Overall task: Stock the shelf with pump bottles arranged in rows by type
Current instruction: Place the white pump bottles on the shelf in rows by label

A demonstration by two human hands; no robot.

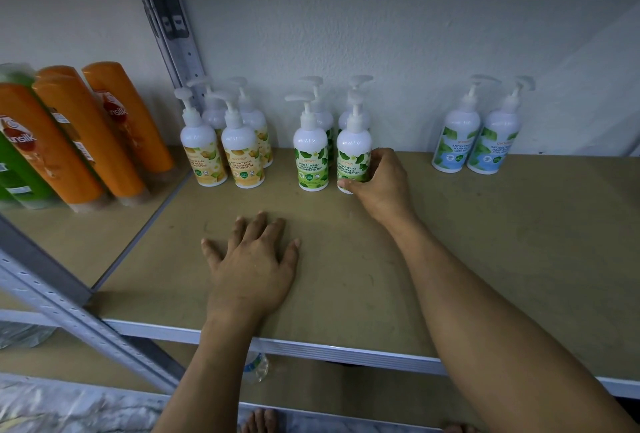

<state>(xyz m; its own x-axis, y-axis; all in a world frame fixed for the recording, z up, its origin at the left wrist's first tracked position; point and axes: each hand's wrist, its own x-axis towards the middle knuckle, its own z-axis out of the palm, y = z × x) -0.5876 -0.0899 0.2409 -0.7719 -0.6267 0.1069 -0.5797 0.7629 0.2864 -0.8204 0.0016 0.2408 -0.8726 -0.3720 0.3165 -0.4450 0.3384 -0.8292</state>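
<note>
At the far left, in the neighbouring bay, tall orange plastic shampoo bottles [90, 134] are leaned together. They are kept apart from the pump stock by the grey perforated metal upright [180, 37].

Just right of it, four white pump bottles with yellow labels [242, 155] are stood two deep near the back of the tan fibreboard shelf [519, 252], so one type is kept to one block. In front of them and well apart, the left hand [252, 269] is laid flat on the bare board with fingers spread and nothing held. It is probably used as a brace while the other arm is stretched in.

Next, four white pump bottles with green leaf labels are grouped the same way. The front right green-labelled bottle [351, 155] is upright and appears to be set on the board. It is grasped low on its body by the right hand [381, 186], thumb at the base and fingers curled round the far side. The low hold is likely chosen so the bottle can be squared up beside its neighbour [310, 158] with the label forward.

Past a gap, two white pump bottles with blue labels [478, 145] are stood side by side near the wall, only one row deep, so this block seems the least filled.
</note>
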